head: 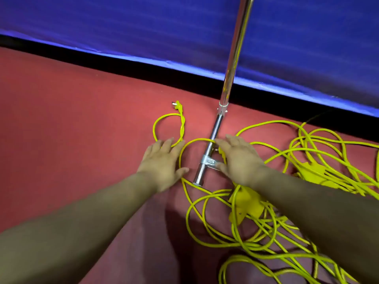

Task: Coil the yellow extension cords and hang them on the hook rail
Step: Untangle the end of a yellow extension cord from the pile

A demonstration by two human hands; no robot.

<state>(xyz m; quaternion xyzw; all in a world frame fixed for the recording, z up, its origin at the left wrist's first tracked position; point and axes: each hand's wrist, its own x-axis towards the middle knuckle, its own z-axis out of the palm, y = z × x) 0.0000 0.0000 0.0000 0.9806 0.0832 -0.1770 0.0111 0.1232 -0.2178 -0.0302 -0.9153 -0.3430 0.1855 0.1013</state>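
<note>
Bare red carpet (61,119) lies open to the left. A chrome pole (217,126) crosses the middle, and tangled yellow extension cords (254,245) with socket blocks (246,203) crowd the right.

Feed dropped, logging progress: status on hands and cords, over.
Left hand open, resting on plug-end yellow cord loop. Right hand open across chrome metal pole. Yellow extension cords tangled on red floor, uncoiled.

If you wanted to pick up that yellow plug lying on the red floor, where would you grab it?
Probably pinch the plug by its yellow body, from above and the near side: its prongs point away, and it lies flat on the red floor. The left hand is nearest; the metal pole crowds the right.
</note>
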